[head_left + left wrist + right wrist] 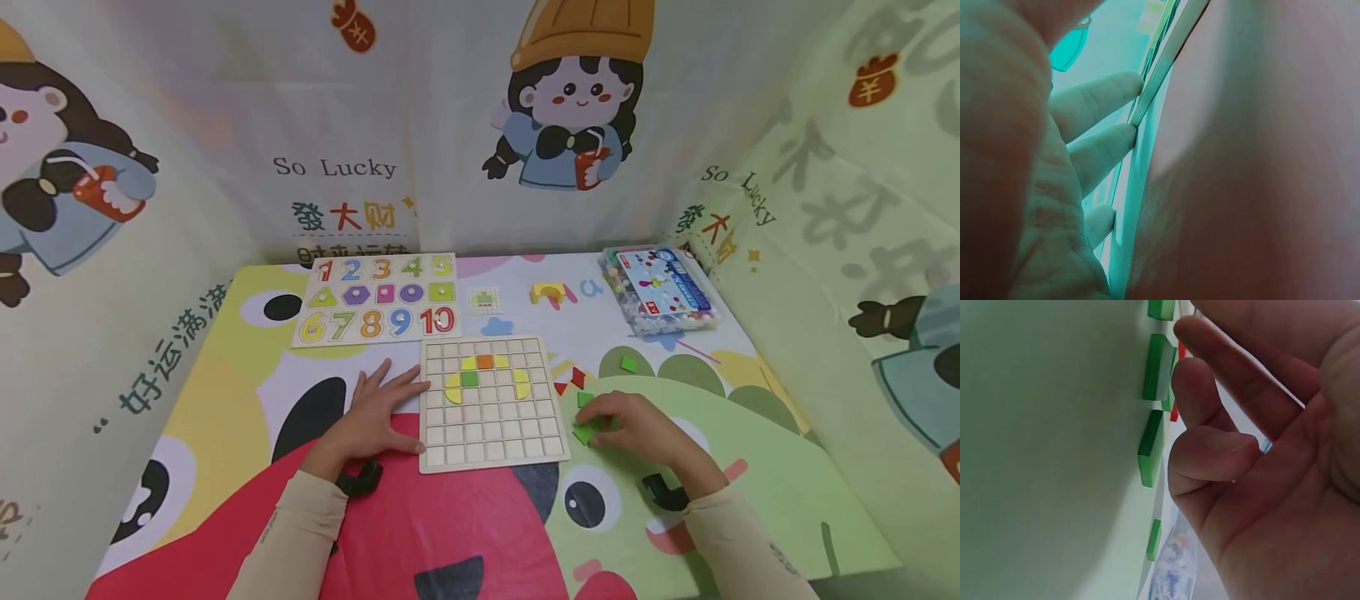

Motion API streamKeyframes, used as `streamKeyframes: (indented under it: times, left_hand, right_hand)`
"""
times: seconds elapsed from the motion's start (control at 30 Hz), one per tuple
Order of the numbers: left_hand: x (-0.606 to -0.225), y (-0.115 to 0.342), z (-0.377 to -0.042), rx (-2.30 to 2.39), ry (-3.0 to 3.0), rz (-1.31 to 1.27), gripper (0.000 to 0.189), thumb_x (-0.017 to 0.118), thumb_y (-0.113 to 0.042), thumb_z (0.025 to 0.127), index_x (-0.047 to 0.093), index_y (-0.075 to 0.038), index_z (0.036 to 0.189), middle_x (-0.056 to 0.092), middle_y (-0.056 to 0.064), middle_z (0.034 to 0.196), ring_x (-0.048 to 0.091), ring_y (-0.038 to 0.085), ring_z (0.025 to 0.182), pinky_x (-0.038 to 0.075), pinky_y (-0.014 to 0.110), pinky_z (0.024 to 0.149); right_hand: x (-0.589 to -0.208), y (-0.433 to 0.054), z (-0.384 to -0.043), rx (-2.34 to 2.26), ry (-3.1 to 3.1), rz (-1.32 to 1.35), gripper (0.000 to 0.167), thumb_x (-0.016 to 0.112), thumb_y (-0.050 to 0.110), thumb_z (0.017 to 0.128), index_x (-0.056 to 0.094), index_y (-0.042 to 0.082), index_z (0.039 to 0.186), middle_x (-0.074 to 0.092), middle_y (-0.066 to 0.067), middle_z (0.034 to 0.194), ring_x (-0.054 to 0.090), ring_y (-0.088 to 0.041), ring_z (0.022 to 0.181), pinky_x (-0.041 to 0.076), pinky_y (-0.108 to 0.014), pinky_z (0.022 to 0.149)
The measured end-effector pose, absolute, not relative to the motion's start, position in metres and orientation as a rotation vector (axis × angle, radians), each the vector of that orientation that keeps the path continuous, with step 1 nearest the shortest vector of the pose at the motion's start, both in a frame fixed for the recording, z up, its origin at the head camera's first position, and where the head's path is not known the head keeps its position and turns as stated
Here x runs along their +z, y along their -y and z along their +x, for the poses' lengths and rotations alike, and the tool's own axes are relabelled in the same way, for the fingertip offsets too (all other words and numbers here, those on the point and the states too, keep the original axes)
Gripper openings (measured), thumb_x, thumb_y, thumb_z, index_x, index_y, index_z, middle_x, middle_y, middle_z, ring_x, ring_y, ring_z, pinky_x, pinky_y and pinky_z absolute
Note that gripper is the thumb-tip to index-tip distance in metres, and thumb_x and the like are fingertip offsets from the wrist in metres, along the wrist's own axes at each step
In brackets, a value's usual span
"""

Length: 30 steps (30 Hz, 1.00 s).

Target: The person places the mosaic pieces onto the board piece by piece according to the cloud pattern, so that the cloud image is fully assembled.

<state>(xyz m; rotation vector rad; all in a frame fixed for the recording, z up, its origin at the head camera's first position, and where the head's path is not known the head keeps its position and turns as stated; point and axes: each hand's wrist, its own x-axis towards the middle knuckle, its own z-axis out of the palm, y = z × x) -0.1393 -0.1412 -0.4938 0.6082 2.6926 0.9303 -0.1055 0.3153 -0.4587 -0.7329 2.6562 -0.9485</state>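
- Grid board lies flat at centre table; left hand has fingers spread, tips against its left edge. Nothing grasped.
- Right hand is well apart from the left, at the green tiles just right of the board. Fingers part-bent, thumb off the index; no grasp visible, can't tell if a tip touches.
- Risk: picking two tiles at once. They sit close together, and the hand hides some.
- Risk: flat tiles likely skid when pinched; a stray push could send one into the red tiles.
- Risk: left hand pushes too hard, board slides right into the loose tiles.
- Board's top edge is right by the number puzzle; a forward shove probably bumps it.
- A jolt could unseat the yellow pieces or orange square.
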Motion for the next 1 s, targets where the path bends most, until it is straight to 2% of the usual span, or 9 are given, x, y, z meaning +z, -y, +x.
streamKeyframes:
  times: [0.13, 0.43, 0.6, 0.77, 1.0]
  left_hand:
    - [-0.494, 0.142, -0.139, 0.931, -2.69, 0.608, 0.102, 0.096, -0.046, 0.065, 0.055, -0.024, 0.156, 0.032, 0.006, 0.174, 0.006, 0.046, 0.163, -0.006, 0.075, 0.126]
    - [-0.493, 0.141, -0.138, 0.939, -2.685, 0.609, 0.101, 0.096, -0.045, 0.066, 0.055, -0.022, 0.156, 0.033, 0.006, 0.174, 0.006, 0.046, 0.163, -0.007, 0.075, 0.126]
    - [-0.492, 0.141, -0.138, 0.94, -2.685, 0.611, 0.102, 0.096, -0.045, 0.065, 0.055, -0.023, 0.156, 0.033, 0.006, 0.174, 0.006, 0.046, 0.163, -0.006, 0.075, 0.126]
    - [-0.492, 0.141, -0.138, 0.946, -2.683, 0.613, 0.102, 0.096, -0.045, 0.066, 0.054, -0.022, 0.156, 0.033, 0.006, 0.174, 0.006, 0.046, 0.163, -0.006, 0.075, 0.126]
    - [-0.494, 0.141, -0.138, 0.944, -2.692, 0.615, 0.102, 0.096, -0.045, 0.065, 0.055, -0.023, 0.156, 0.033, 0.006, 0.174, 0.007, 0.045, 0.163, -0.006, 0.075, 0.126]
  right_hand:
    - [-0.463, -0.315, -0.103, -0.907, -2.661, -0.756, 0.034, 0.085, 0.004, 0.086, 0.081, 0.016, 0.117, 0.078, 0.0, 0.119, 0.068, -0.024, 0.111, 0.059, -0.035, 0.095]
    - [-0.466, -0.309, -0.101, -0.828, -2.751, -0.881, 0.036, 0.083, -0.005, 0.083, 0.081, 0.013, 0.115, 0.078, -0.001, 0.113, 0.068, -0.021, 0.104, 0.059, -0.036, 0.088]
    - [-0.46, -0.305, -0.1, -0.743, -2.757, -0.822, 0.034, 0.082, -0.002, 0.086, 0.079, 0.011, 0.117, 0.072, 0.001, 0.109, 0.065, -0.018, 0.101, 0.06, -0.036, 0.088]
    - [-0.457, -0.304, -0.097, -0.736, -2.773, -0.74, 0.03, 0.084, 0.001, 0.086, 0.079, 0.016, 0.112, 0.069, 0.003, 0.107, 0.062, -0.015, 0.098, 0.06, -0.034, 0.085]
    - [-0.463, -0.306, -0.092, -0.767, -2.833, -0.725, 0.032, 0.087, 0.002, 0.084, 0.08, 0.02, 0.11, 0.071, 0.006, 0.106, 0.064, -0.015, 0.097, 0.061, -0.036, 0.087]
